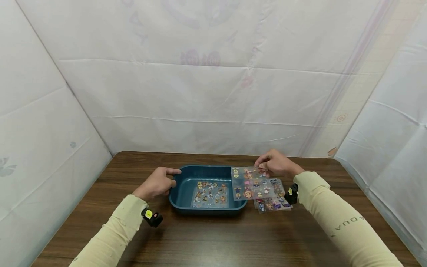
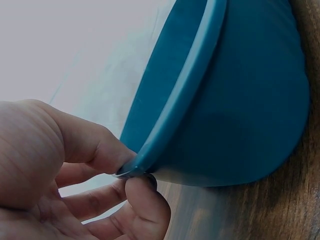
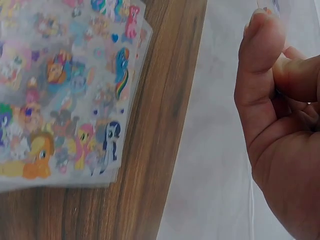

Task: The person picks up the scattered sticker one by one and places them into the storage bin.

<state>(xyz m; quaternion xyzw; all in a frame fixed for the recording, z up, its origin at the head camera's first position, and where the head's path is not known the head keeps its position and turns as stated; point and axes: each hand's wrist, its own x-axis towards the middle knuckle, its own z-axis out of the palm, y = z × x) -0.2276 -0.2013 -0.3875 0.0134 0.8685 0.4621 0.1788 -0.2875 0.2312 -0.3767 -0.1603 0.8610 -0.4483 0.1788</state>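
Left hand (image 1: 156, 183) pinching tub (image 1: 186, 174) rim — right hand (image 1: 275, 164) pinching sticker sheet (image 1: 250, 182).

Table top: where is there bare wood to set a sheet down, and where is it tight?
The wooden table is bare in front of the blue tray, between both sleeves, and left of the left hand. Crowded: right of the tray, where the sticker sheets are stacked and the right hand pinches the top sheet. One sheet already lies inside the tray.
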